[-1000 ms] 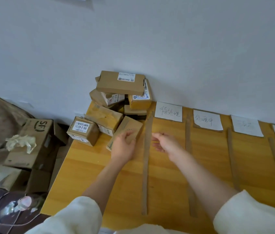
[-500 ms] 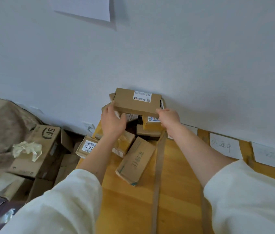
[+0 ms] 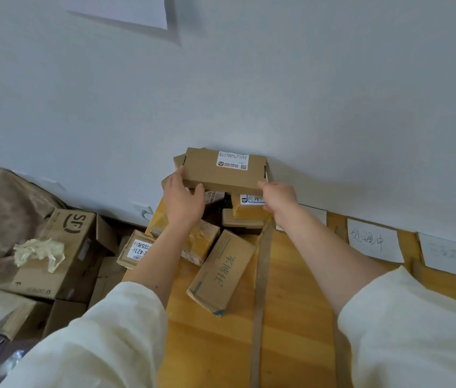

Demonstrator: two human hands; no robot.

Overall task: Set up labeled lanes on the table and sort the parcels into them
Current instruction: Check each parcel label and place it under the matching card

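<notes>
Top box (image 3: 222, 168) is gripped at both ends by the left hand (image 3: 183, 201) and right hand (image 3: 278, 198), fingers wrapped on it, so lifting clear and lane-matching probably comes next.

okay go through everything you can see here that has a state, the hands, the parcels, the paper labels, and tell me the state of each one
Left hand: gripping the top parcel's left end.
Right hand: gripping its right end.
Top parcel: closed, level, on the pile.
Long parcel: closed, lying flat on the table.
Small parcel: closed, at the table's left edge.
Paper label: flat, handwritten.
Divider strip: flat on the table.
</notes>
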